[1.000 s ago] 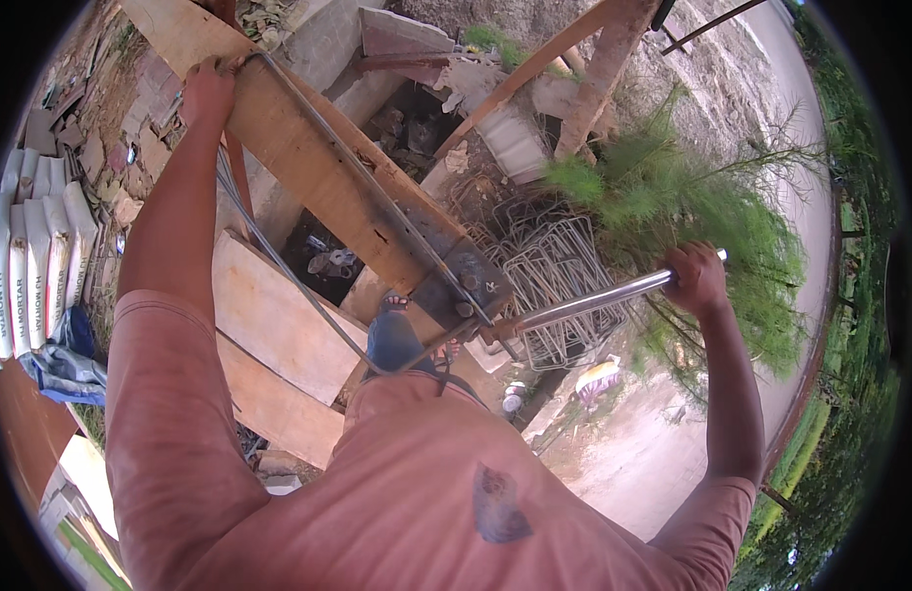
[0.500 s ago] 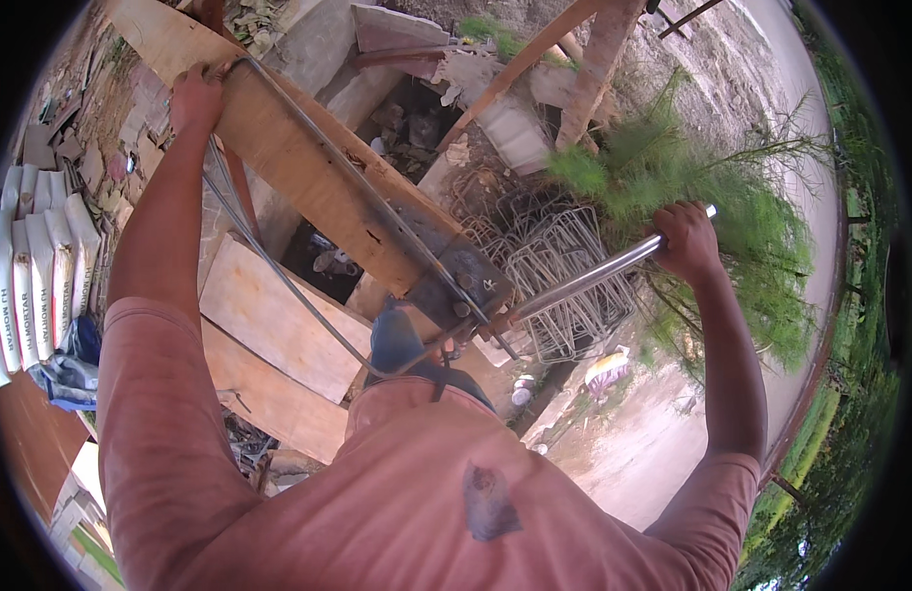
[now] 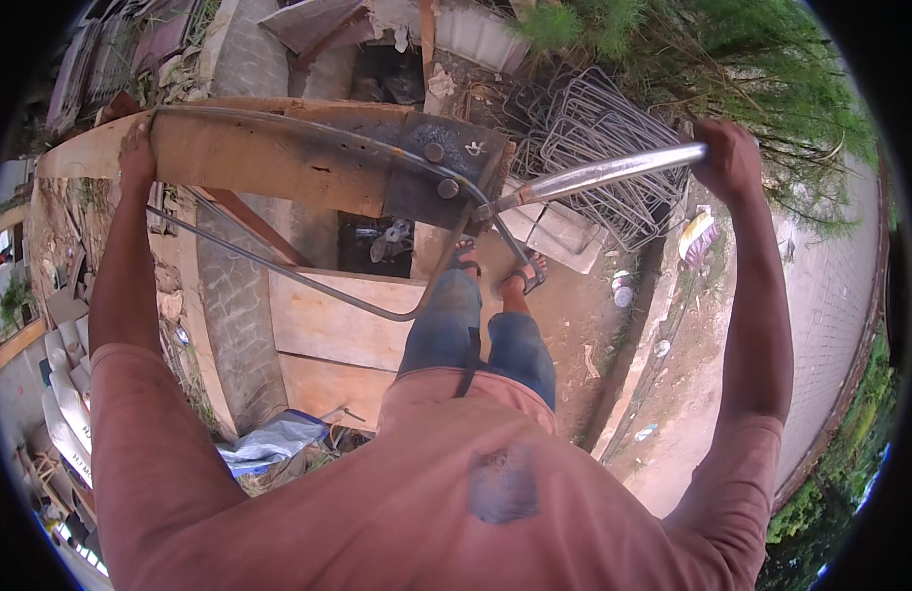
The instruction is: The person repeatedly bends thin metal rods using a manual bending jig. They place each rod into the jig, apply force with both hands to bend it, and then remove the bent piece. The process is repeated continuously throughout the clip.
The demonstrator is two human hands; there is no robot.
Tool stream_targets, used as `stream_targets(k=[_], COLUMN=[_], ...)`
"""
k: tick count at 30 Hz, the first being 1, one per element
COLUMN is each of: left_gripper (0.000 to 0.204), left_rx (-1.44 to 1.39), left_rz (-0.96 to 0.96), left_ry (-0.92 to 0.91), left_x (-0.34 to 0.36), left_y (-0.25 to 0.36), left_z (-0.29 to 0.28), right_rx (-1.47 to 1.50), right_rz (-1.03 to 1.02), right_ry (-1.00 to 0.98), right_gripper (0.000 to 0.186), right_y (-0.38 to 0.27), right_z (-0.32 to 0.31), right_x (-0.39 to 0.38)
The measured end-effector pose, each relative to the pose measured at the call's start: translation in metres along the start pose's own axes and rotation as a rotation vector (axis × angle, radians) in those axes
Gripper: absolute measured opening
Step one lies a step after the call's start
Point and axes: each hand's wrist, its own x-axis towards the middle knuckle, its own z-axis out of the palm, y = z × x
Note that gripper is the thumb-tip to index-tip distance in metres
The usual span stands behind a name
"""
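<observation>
My right hand [image 3: 727, 158] is closed around the end of a shiny steel pipe lever [image 3: 594, 175]. The pipe runs left to a dark metal plate [image 3: 446, 172] with two round pins, fixed on a long wooden plank [image 3: 249, 158]. A thin steel rod [image 3: 308, 133] lies along the plank, curves at the pins and loops back down under it. My left hand [image 3: 136, 163] grips the rod and the plank's edge at the far left. My sandalled feet [image 3: 495, 271] stand below the plate.
A pile of bent wire stirrups [image 3: 594, 118] lies behind the pipe, beside green bushes [image 3: 761, 69]. Pale wooden boards [image 3: 343, 325] lean below the plank. A blue-grey cloth [image 3: 269, 443] lies on the ground, and a paved path [image 3: 830, 295] runs on the right.
My head has tilted, so the plank now lies across the top of the view. My right hand and the pipe have swung up and outward around the pins. My left hand stays on the plank's end.
</observation>
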Motion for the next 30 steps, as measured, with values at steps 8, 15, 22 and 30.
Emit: stream_targets(k=[8,15,22,30], left_gripper=[0.062,0.056,0.056,0.040], left_rx=[-0.003,0.085,-0.022,-0.652], left_rz=[-0.035,0.015,-0.321,0.706], left_ry=[0.013,-0.007,0.042,-0.183], left_x=[-0.009,-0.025,-0.049,-0.261], left_y=[0.013,0.038,0.100,0.252], left_z=[-0.010,-0.025,-0.041,-0.178], right_rx=[0.120,0.267,0.339,0.570], right_rz=[0.834,0.944,0.796,0.864], right_ry=[0.021,0.043,0.138,0.204], right_gripper=[0.013,0.017,0.019,0.027], right_y=[-0.236,-0.279,-0.226,-0.142], right_z=[-0.064,-0.080,-0.044,-0.043], right_x=[-0.231,-0.240,-0.242,-0.189])
